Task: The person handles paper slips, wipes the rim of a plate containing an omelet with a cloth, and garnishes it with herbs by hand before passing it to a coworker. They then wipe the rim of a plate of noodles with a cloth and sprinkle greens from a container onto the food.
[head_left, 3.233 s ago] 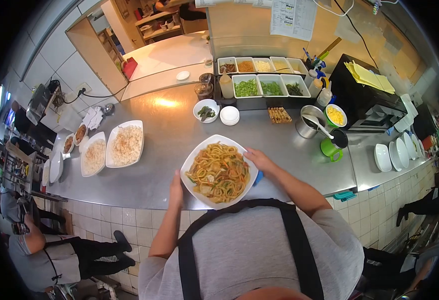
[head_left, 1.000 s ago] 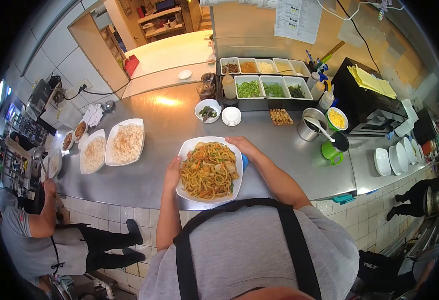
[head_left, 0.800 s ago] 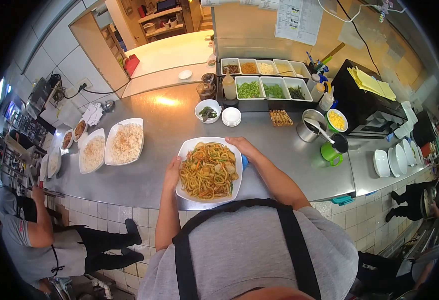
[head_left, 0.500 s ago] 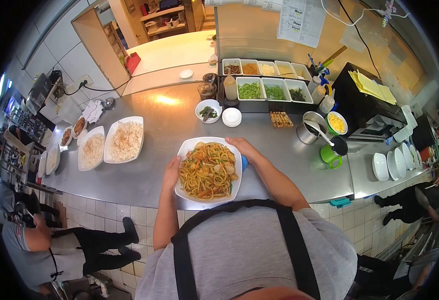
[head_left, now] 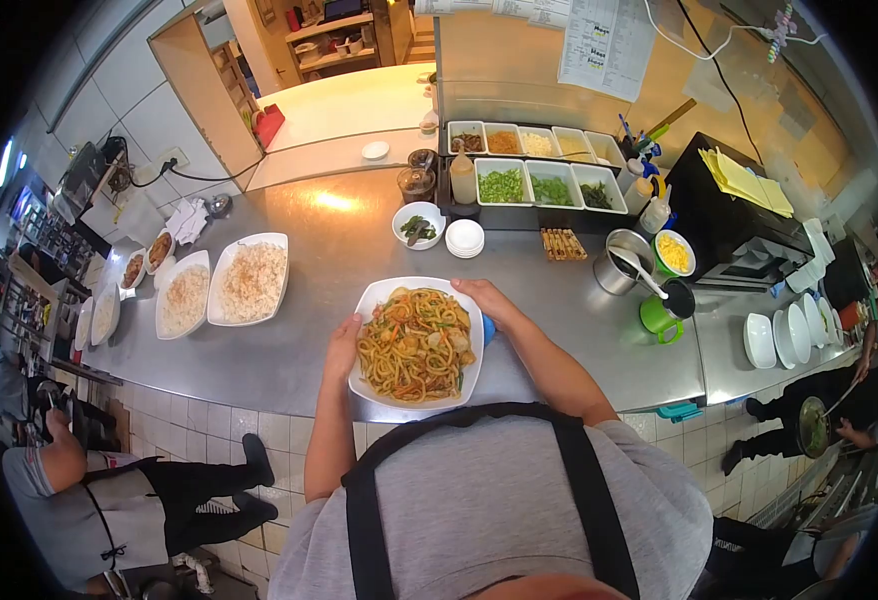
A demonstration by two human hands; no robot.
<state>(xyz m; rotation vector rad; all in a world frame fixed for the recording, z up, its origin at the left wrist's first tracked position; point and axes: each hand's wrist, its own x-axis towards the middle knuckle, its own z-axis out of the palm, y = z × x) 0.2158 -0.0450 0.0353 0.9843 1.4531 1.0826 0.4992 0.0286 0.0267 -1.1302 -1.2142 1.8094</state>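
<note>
A squarish white bowl (head_left: 363, 392) full of noodles (head_left: 414, 345) is between my two hands at the front of the steel counter. My left hand (head_left: 343, 346) grips its left rim, fingers against the outer side. At the upper right corner, my right hand (head_left: 481, 298) holds the rim with the thumb on top and the other fingers partly hidden. Something blue (head_left: 489, 328) shows beside the bowl under my right wrist. Beyond the bowl are a small bowl of dark greens (head_left: 418, 228) and a stack of small white plates (head_left: 465, 237).
Two rice bowls (head_left: 249, 279) (head_left: 183, 296) stand left on the counter (head_left: 339, 250). Topping trays (head_left: 549, 184), a metal pot (head_left: 619, 265) and a green jug (head_left: 661, 318) are right. Co-workers (head_left: 109, 500) (head_left: 839, 400) stand on both sides; the right one holds a pan (head_left: 812, 427).
At the right, a co-worker's pan and arms have come into view. The left co-worker's arm has shifted slightly. My hands and the noodle bowl have hardly moved.
</note>
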